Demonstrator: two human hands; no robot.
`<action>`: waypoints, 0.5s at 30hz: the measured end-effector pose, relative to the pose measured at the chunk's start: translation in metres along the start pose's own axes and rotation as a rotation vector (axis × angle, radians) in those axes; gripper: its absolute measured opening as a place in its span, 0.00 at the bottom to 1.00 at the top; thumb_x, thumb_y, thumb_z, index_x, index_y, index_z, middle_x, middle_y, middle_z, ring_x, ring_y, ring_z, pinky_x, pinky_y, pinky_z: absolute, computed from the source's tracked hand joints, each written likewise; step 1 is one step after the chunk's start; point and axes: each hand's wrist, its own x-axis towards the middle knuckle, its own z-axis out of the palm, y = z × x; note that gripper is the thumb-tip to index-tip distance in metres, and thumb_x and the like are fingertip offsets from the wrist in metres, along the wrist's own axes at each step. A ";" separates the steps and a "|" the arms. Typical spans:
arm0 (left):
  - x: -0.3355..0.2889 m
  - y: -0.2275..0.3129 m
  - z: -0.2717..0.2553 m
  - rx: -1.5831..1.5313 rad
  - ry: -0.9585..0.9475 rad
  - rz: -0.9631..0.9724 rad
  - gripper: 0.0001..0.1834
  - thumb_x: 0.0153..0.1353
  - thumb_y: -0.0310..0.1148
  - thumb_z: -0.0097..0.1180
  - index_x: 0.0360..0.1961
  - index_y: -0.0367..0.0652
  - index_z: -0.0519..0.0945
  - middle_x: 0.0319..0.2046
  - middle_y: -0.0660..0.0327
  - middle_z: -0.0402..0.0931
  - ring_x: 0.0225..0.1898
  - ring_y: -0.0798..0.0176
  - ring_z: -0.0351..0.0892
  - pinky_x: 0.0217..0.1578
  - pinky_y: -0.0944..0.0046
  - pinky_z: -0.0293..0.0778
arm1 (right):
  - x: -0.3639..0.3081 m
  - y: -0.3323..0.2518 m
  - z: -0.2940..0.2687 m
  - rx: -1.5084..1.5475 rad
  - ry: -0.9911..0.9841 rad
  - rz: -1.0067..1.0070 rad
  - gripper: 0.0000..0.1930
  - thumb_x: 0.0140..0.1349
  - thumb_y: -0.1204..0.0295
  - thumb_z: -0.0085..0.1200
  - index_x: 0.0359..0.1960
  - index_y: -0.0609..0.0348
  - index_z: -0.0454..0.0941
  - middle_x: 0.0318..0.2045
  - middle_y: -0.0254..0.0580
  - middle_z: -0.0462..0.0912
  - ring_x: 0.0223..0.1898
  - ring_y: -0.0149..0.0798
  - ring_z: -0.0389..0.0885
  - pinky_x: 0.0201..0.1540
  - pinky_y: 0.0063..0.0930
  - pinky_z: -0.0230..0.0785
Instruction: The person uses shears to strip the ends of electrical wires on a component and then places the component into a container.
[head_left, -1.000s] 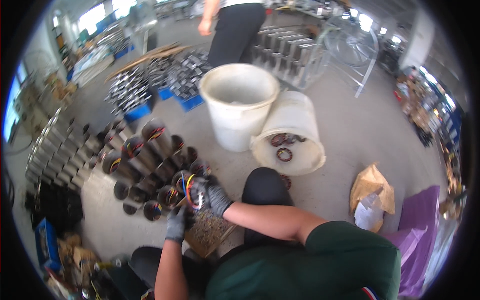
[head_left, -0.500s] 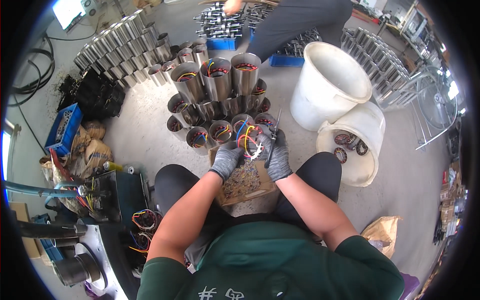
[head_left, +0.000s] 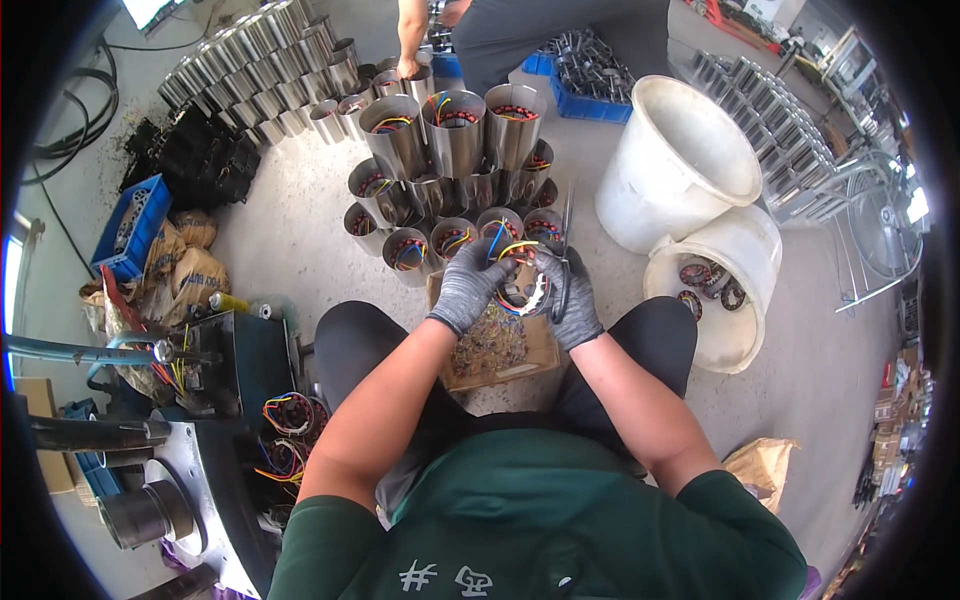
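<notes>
Between my gloved hands is a ring-shaped motor stator (head_left: pixel 538 296) with red, blue and yellow lead wires and a white part on its rim. My left hand (head_left: pixel 466 290), in a grey knit glove, is closed on its left side, fingertips at the wires. My right hand (head_left: pixel 574 305) holds scissors (head_left: pixel 568 225) in the palm, blades pointing up and away, while its fingertips touch the stator's wires. Below the hands a cardboard box (head_left: pixel 548 358) holds many small coloured wire scraps. Fingers partly hide the stator.
Stacked steel cylinders (head_left: pixel 400 150) with wired stators inside stand ahead. Two white tubs (head_left: pixel 690 160) are at right, one tipped with stators inside. A machine (head_left: pixel 190 500) stands at left. Another person's hand (head_left: pixel 408 66) reaches to a far cylinder.
My left hand has moved up and right onto the wires, and the stator has turned. The view has shifted slightly. The other person's arm now reaches down to a cylinder.
</notes>
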 end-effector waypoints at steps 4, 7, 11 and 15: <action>-0.003 0.004 -0.002 -0.129 -0.029 -0.005 0.18 0.58 0.25 0.65 0.49 0.34 0.77 0.40 0.60 0.81 0.42 0.67 0.78 0.48 0.65 0.75 | 0.003 0.005 -0.003 -0.022 -0.023 0.030 0.13 0.60 0.71 0.62 0.45 0.60 0.77 0.38 0.36 0.83 0.37 0.28 0.80 0.40 0.22 0.74; -0.004 0.000 -0.003 -0.052 -0.016 0.105 0.16 0.58 0.23 0.64 0.48 0.36 0.78 0.41 0.62 0.79 0.43 0.68 0.78 0.48 0.66 0.75 | 0.005 0.007 -0.006 0.076 0.014 0.064 0.13 0.60 0.71 0.62 0.45 0.59 0.77 0.38 0.36 0.83 0.36 0.29 0.80 0.40 0.23 0.74; -0.004 0.003 -0.001 0.422 0.036 0.376 0.15 0.58 0.22 0.64 0.47 0.39 0.77 0.40 0.61 0.77 0.44 0.67 0.76 0.49 0.63 0.74 | 0.010 0.001 -0.004 0.223 -0.041 0.063 0.10 0.60 0.72 0.61 0.42 0.59 0.80 0.34 0.33 0.82 0.34 0.29 0.79 0.38 0.22 0.72; -0.006 -0.011 -0.004 0.044 0.023 0.301 0.13 0.62 0.24 0.61 0.48 0.41 0.77 0.37 0.63 0.78 0.41 0.68 0.75 0.46 0.68 0.73 | 0.012 -0.002 -0.014 0.150 0.012 0.109 0.10 0.59 0.71 0.61 0.41 0.60 0.81 0.34 0.37 0.84 0.37 0.34 0.82 0.43 0.27 0.76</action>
